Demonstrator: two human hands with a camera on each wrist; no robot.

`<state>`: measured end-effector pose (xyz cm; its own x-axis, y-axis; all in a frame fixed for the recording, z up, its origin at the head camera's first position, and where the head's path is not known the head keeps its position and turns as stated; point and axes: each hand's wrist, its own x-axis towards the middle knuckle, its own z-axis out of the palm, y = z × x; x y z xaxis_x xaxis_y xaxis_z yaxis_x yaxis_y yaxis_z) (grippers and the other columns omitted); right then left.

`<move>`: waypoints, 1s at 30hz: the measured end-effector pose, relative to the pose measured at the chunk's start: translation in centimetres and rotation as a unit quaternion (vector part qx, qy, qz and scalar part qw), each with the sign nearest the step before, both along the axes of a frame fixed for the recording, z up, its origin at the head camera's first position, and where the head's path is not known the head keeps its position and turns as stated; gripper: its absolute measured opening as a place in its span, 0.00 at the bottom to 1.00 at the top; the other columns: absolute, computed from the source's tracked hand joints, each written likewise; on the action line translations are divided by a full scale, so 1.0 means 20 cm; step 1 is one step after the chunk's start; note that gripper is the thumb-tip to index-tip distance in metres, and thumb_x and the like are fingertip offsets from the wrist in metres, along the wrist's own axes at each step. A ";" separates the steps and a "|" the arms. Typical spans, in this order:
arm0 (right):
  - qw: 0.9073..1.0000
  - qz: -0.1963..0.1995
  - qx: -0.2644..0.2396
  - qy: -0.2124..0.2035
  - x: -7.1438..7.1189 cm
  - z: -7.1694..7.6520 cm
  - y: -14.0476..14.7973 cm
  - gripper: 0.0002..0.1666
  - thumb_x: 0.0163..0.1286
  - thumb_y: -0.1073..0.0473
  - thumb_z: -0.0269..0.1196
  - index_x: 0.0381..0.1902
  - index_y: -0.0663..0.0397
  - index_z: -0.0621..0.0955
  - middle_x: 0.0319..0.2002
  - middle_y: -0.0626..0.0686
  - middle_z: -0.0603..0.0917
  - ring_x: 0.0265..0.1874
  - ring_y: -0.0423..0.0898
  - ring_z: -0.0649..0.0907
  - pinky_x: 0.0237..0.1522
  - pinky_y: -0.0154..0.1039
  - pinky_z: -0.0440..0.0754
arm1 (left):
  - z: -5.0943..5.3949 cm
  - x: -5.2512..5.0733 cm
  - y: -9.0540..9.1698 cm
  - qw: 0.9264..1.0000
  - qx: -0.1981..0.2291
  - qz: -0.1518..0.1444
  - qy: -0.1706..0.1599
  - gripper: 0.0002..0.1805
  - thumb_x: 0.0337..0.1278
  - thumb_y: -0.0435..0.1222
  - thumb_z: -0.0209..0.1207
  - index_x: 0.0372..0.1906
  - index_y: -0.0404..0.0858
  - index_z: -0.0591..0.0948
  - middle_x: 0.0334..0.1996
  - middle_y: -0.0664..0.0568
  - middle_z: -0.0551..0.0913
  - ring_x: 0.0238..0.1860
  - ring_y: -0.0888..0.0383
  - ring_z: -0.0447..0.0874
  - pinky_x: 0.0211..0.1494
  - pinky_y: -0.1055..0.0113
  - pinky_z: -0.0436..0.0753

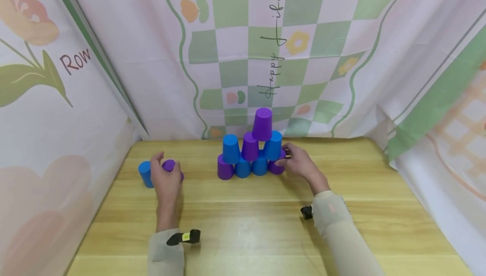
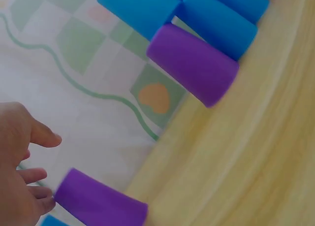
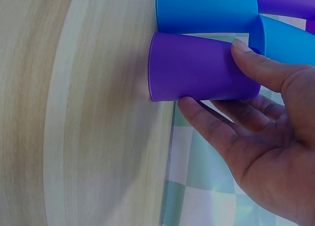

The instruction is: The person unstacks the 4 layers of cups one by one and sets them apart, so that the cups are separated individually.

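Eight cups (image 1: 250, 147) stand near the table's (image 1: 243, 225) far edge, right hand (image 1: 298, 162) gripping one, left hand (image 1: 166, 182) wide beside a purple cup (image 2: 106, 199).

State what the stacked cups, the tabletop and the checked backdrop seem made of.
Stacked cups: probably plastic, smooth and satin, going by the even colour and thin lipped rims.
Tabletop: wood or wood-look laminate, slightly glossy; grain streaks and a soft reflection show, but don't settle which.
Checked backdrop: likely printed fabric, matte, as it hangs with soft creases.
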<state>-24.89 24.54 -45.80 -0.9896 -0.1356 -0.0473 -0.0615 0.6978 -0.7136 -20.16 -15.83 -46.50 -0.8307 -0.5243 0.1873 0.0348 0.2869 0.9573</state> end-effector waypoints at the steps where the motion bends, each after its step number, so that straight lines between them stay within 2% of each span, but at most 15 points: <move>1: 1.000 0.000 0.000 0.000 0.00 0.00 0.00 0.31 0.72 0.57 0.69 0.66 0.66 0.74 0.64 0.71 0.80 0.65 0.69 0.80 0.65 0.63 0.82 | 0.01 0.00 0.01 1.000 -0.005 0.002 0.007 0.32 0.65 0.26 0.65 0.72 0.33 0.70 0.73 0.36 0.72 0.76 0.38 0.68 0.79 0.43 0.70; 6: 1.000 -0.003 -0.004 -0.001 0.00 0.00 0.00 0.31 0.72 0.57 0.69 0.66 0.66 0.74 0.64 0.71 0.80 0.65 0.68 0.80 0.66 0.63 0.81 | 0.09 0.01 0.05 0.999 -0.021 0.004 0.040 0.29 0.63 0.26 0.67 0.68 0.32 0.74 0.70 0.37 0.76 0.75 0.40 0.69 0.78 0.44 0.70; 14: 1.000 -0.007 -0.015 -0.009 0.00 0.01 -0.01 0.31 0.72 0.57 0.69 0.67 0.65 0.73 0.64 0.70 0.81 0.65 0.67 0.80 0.65 0.61 0.82 | 0.20 0.04 0.13 0.996 -0.019 -0.026 0.086 0.29 0.64 0.27 0.68 0.68 0.31 0.74 0.71 0.38 0.75 0.76 0.38 0.67 0.80 0.43 0.67; 18: 1.000 -0.005 -0.018 -0.005 0.01 0.01 0.00 0.31 0.72 0.57 0.69 0.67 0.65 0.74 0.64 0.70 0.81 0.65 0.67 0.81 0.65 0.61 0.82 | 0.26 0.06 0.19 0.994 -0.020 -0.037 0.102 0.30 0.63 0.27 0.69 0.69 0.32 0.74 0.71 0.39 0.76 0.77 0.40 0.67 0.81 0.44 0.67; 22: 1.000 -0.002 -0.018 -0.005 0.01 0.01 0.00 0.31 0.72 0.58 0.69 0.67 0.66 0.73 0.64 0.70 0.81 0.66 0.68 0.80 0.66 0.61 0.82 | 0.31 0.09 0.25 0.994 -0.025 -0.046 0.099 0.30 0.64 0.29 0.69 0.70 0.35 0.74 0.71 0.43 0.76 0.78 0.43 0.67 0.82 0.49 0.67; 26: 1.000 -0.002 -0.015 -0.007 0.01 0.01 0.00 0.31 0.73 0.58 0.68 0.67 0.66 0.73 0.65 0.71 0.80 0.66 0.68 0.80 0.65 0.61 0.82 | 0.34 0.09 0.32 0.990 -0.028 -0.074 0.119 0.30 0.64 0.29 0.68 0.70 0.35 0.74 0.71 0.44 0.77 0.77 0.45 0.68 0.83 0.51 0.65; 30: 1.000 -0.004 -0.018 -0.012 0.01 0.01 -0.01 0.31 0.73 0.58 0.68 0.67 0.66 0.73 0.65 0.70 0.80 0.66 0.67 0.80 0.64 0.61 0.83 | 0.34 0.08 0.39 0.981 -0.027 -0.118 0.149 0.29 0.66 0.30 0.66 0.70 0.33 0.74 0.71 0.42 0.76 0.79 0.47 0.66 0.84 0.49 0.62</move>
